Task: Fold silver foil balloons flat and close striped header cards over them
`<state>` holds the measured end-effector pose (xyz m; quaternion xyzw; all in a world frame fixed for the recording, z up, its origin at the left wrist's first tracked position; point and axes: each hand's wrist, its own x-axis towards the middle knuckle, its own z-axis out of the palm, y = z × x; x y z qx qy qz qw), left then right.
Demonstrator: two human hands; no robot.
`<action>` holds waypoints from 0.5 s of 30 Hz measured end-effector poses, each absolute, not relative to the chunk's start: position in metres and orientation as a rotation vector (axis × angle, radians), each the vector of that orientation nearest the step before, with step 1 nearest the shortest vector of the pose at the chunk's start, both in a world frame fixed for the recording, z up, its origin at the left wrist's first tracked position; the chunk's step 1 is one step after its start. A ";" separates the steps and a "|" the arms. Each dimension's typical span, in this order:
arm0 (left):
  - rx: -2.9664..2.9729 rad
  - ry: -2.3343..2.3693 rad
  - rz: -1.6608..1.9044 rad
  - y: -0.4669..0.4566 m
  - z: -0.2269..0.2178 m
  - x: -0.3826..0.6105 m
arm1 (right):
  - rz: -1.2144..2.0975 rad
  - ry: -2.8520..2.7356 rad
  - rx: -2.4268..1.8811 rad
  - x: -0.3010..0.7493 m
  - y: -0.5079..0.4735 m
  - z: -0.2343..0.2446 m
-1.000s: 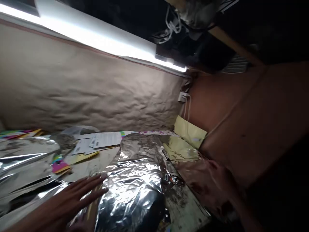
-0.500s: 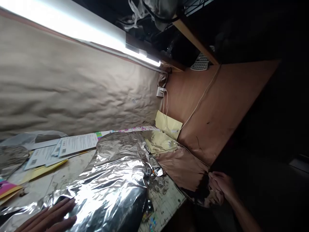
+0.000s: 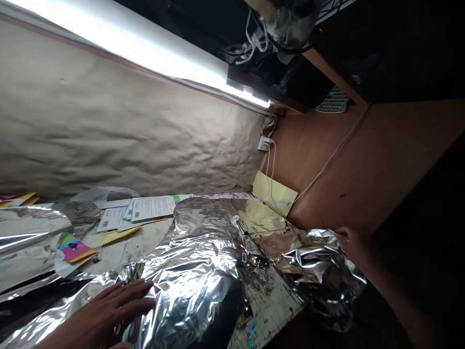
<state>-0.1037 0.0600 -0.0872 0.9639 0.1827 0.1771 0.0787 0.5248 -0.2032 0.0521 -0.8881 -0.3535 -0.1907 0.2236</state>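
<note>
A large sheet of crinkled silver foil [image 3: 196, 261] lies across the worn table [image 3: 271, 303]. My left hand [image 3: 109, 310] rests flat on the foil at the lower left, fingers stretched out and pointing right. My right hand [image 3: 350, 240] is at the right, mostly hidden behind the foil's raised, crumpled right end [image 3: 319, 264], which it lifts off the table edge. Its fingers appear closed on that end.
Printed papers [image 3: 141, 211] and yellow and coloured sheets [image 3: 76, 247] lie at the back of the table. A yellow envelope [image 3: 274, 194] leans in the corner under a socket with white cables [image 3: 265, 143]. Brown paper covers the wall [image 3: 127, 131] under a bright tube light [image 3: 145, 48].
My right hand has risen from below the table edge and lifted the foil's right end, which now bunches up. My left hand has slid a little to the right on the foil.
</note>
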 end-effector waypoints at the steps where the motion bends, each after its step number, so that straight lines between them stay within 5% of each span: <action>1: 2.898 0.551 0.503 0.059 -0.085 -0.103 | -0.582 -1.061 -2.431 0.512 -0.185 0.068; 8: 2.910 0.476 0.201 0.052 -0.038 -0.098 | -0.559 -1.877 -2.193 0.362 -0.023 0.153; 15: 2.785 0.538 0.240 0.032 -0.024 -0.094 | -0.033 -2.629 -1.711 0.175 0.046 0.119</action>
